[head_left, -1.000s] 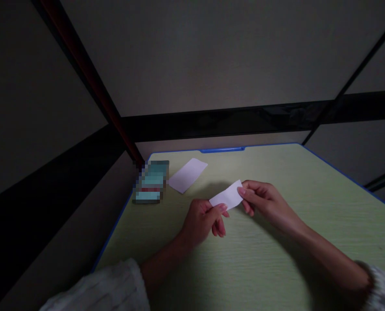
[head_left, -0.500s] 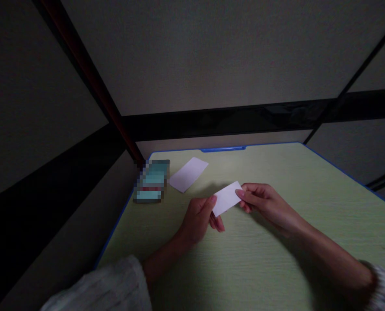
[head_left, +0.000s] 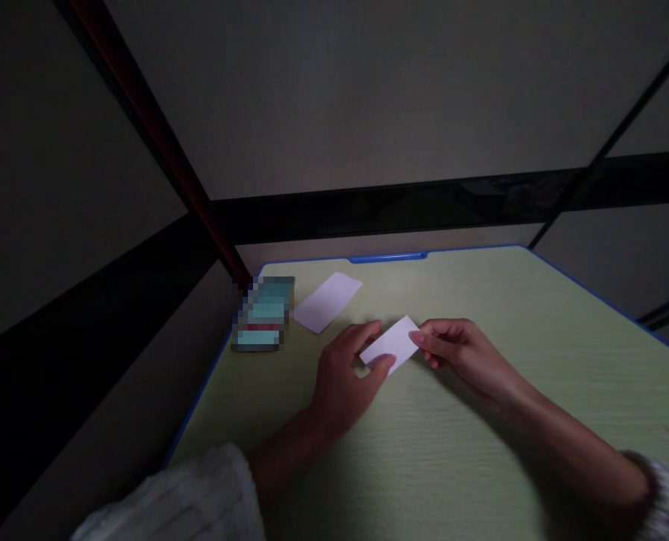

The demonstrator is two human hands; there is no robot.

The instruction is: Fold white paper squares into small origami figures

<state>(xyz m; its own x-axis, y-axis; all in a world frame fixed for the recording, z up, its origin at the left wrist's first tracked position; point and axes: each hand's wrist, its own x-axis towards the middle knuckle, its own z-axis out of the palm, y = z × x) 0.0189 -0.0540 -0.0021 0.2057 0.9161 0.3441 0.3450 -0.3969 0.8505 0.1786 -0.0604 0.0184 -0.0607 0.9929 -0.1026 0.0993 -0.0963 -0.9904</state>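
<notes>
A small rectangular piece of white paper (head_left: 393, 343) is held above the table, tilted up toward the right. My right hand (head_left: 452, 342) pinches its right end, thumb on top and fingers curled underneath. Around the left part of the paper is my left hand (head_left: 348, 376); its thumb lies over the near edge and its fingers reach along the far left side, partly hidden by the paper. Behind my left hand, a larger sheet of white paper (head_left: 328, 302) with angled corners lies flat on the table.
A phone-like device with a blurred screen (head_left: 263, 314) lies at the table's left edge. The pale wood-grain table (head_left: 480, 466) has a blue rim and a blue handle-like strip (head_left: 387, 258) at the back. Panelled walls stand close behind and at the left.
My left hand has shifted from pinching the paper's left corner to spanning it, thumb on the near edge and fingers at the far side. My right hand keeps its pinch.
</notes>
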